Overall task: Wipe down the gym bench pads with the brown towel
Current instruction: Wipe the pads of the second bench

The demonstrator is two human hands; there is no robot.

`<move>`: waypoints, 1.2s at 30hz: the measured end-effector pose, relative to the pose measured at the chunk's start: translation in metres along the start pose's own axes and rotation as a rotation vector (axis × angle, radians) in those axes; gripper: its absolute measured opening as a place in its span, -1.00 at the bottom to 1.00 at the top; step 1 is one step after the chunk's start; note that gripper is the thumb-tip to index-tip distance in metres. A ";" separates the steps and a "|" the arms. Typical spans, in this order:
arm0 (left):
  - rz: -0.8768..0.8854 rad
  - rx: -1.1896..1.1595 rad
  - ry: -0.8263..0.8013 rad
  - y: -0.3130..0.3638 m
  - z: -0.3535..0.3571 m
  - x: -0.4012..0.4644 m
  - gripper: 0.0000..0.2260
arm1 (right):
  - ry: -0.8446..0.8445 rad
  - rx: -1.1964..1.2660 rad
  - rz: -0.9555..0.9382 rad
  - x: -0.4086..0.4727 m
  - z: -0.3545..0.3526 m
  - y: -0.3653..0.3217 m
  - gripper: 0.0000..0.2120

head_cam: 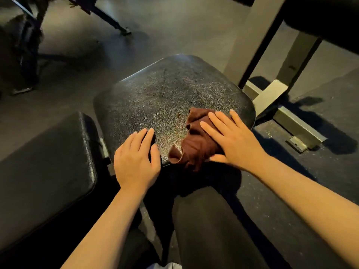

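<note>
left hand [136,158] flat, fingers straight, bracing seat pad [167,90] at 7 o'clock; right hand [231,138] flat, pressing bunched brown towel [194,148] at 5 o'clock edge. risk: slipping off, bunching skips patches.

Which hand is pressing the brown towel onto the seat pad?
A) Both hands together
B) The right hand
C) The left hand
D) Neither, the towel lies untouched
B: the right hand lies flat with straight fingers on the brown towel, at the near right part of the seat pad, while the left hand rests on the bare pad beside it, apart from the towel.
</note>
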State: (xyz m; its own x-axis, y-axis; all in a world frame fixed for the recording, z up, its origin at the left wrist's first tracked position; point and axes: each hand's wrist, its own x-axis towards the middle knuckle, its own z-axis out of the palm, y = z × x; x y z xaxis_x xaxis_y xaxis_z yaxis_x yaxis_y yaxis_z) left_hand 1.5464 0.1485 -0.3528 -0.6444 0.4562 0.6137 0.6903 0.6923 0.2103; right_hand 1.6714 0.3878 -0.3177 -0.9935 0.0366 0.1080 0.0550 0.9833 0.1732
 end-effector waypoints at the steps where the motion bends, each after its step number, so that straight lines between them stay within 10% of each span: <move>1: -0.015 -0.010 -0.001 0.000 -0.001 0.000 -0.62 | 0.013 0.003 -0.010 0.004 -0.001 -0.011 0.01; 14: -0.492 -0.261 0.171 -0.052 -0.080 -0.075 -0.70 | -0.083 0.104 -0.129 0.073 -0.021 -0.161 0.14; 21: -0.671 -0.173 0.127 -0.087 -0.104 -0.115 -0.77 | -0.125 0.171 0.086 0.106 -0.034 -0.225 -0.16; 29: -0.511 -0.056 0.064 -0.101 -0.092 -0.092 -0.64 | -0.218 0.233 0.149 0.190 -0.029 -0.231 -0.30; 36: -0.492 -0.083 0.073 -0.109 -0.058 -0.098 -0.56 | 0.018 0.287 -0.012 0.247 -0.016 -0.222 -0.59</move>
State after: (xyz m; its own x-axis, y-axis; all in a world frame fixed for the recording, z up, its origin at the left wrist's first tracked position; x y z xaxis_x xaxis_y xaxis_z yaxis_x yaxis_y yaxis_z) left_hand 1.5532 -0.0040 -0.3915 -0.8774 0.0439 0.4777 0.3358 0.7675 0.5461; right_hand 1.4154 0.1761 -0.3137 -0.9917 0.0243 0.1260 0.0105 0.9939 -0.1096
